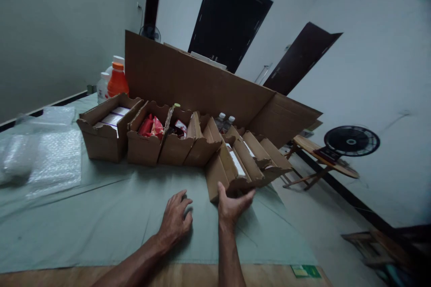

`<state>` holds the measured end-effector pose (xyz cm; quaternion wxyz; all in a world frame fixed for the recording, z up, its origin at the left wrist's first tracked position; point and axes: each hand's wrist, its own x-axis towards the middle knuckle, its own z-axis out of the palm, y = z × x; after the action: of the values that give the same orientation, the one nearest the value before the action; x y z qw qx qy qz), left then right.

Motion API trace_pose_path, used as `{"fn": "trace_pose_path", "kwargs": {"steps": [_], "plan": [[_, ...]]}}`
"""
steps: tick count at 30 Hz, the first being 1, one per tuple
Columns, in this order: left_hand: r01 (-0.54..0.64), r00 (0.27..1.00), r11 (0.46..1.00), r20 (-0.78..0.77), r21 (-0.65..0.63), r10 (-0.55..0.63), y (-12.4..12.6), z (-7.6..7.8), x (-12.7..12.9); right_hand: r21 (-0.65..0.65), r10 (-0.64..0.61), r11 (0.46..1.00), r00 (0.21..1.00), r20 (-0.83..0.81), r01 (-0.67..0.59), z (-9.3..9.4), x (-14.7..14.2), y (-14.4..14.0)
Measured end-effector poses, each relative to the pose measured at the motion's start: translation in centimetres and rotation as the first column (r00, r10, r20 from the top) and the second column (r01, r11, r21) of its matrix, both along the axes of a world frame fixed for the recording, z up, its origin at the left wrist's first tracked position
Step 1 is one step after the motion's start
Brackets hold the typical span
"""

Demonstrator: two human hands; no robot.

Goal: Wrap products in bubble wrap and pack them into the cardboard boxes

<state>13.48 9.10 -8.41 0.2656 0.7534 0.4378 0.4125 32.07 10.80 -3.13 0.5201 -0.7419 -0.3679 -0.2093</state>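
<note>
And at five o'clock in the view, the near end of an open cardboard carton (217,172) is being met by the right hand (235,202): thumb and fingers are spread against it, though whether a firm grip is taken cannot be told. White boxes (237,163) are held inside that carton, which is set at an angle to the row running toward nine o'clock, where red packets (151,126) are contained in another. At seven o'clock the left hand (177,217) is kept loosely open above the green cloth (111,219), fingers slightly curled, nothing held. The step in hand is judged to be the steadying or positioning of the angled carton; any actual shift cannot be confirmed. For the next move, even pressure on the end would be called for, with neighbouring cartons left unjostled and the free hand brought in if support is needed.
</note>
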Motion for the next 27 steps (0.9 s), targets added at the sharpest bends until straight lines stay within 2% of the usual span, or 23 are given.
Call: {"fn": "trace_pose_path", "kwargs": {"steps": [4, 8, 12, 20, 27], "plan": [[-0.005, 1.000, 1.000, 0.006, -0.020, 0.005, 0.2, -0.1, -0.2, -0.046, 0.072, 0.996, 0.997, 0.003, -0.072, 0.1, 0.5, 3.0], [-0.022, 1.000, 0.999, 0.020, -0.043, 0.023, 0.4, 0.0, -0.2, -0.130, 0.194, 0.974, 0.980, 0.043, -0.188, -0.8, 0.3, 1.2], [-0.015, 1.000, 0.999, 0.014, -0.036, 0.015, 0.3, 0.0, 0.0, -0.273, 0.316, 0.919, 0.946, 0.072, -0.286, -2.1, 0.2, -0.4], [-0.007, 1.000, 1.000, -0.006, -0.029, 0.007, 0.4, -0.3, -0.2, -0.420, 0.326, 0.864, 0.944, 0.049, -0.276, -2.2, 2.2, 2.6], [-0.003, 1.000, 1.000, -0.014, 0.007, 0.003, 0.5, -0.5, -0.3, -0.428, 0.386, 0.835, 0.923, 0.011, -0.344, -4.0, 3.6, 3.2]]}}
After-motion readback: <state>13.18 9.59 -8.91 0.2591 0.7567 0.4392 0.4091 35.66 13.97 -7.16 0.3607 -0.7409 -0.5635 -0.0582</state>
